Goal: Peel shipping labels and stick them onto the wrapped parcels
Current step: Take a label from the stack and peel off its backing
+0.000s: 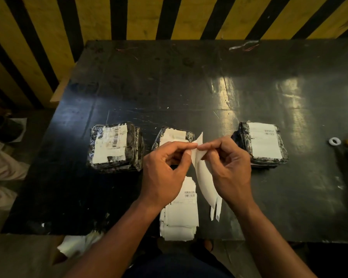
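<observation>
Barcodes on parcel labels (266, 140), label stack (182, 207); print illegible.

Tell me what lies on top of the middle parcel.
A white paper patch lies on the middle parcel. The left hand and the label being peeled cover its near half.

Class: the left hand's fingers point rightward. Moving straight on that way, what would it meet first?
The label it already pinches, then almost at once the right hand, whose fingertips meet it there; depth looks shared.
</observation>
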Demonstrator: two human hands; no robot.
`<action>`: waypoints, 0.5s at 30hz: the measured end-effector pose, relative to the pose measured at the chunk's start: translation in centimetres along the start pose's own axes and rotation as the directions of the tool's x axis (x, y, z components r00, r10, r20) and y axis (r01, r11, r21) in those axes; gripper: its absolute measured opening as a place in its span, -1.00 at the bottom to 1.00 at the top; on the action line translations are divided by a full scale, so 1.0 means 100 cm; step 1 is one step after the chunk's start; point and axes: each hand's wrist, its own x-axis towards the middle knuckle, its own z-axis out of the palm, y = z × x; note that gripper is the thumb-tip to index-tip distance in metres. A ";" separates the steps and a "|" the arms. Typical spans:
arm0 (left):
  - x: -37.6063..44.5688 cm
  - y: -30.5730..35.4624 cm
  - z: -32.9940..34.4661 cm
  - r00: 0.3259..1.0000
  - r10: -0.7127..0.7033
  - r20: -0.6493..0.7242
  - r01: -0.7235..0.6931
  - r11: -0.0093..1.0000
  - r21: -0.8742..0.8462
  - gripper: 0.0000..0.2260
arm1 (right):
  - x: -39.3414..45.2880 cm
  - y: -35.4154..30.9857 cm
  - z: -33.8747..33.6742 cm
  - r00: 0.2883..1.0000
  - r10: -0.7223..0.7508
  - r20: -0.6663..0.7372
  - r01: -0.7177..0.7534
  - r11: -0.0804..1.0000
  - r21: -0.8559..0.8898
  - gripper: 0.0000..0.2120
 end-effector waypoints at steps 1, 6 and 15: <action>0.000 0.000 0.001 1.000 0.002 -0.005 -0.002 1.000 0.001 -0.83 | -0.001 0.000 0.001 1.000 0.009 0.014 -0.010 1.000 0.003 -0.76; -0.001 -0.003 0.000 0.999 0.012 -0.037 -0.013 1.000 -0.014 -0.83 | -0.005 -0.004 0.004 0.996 0.058 0.069 -0.062 0.996 0.059 -0.92; -0.006 -0.004 0.003 0.997 -0.014 -0.078 0.009 0.998 -0.065 -0.74 | -0.004 -0.001 0.008 0.985 0.169 0.032 -0.172 0.969 0.177 -0.88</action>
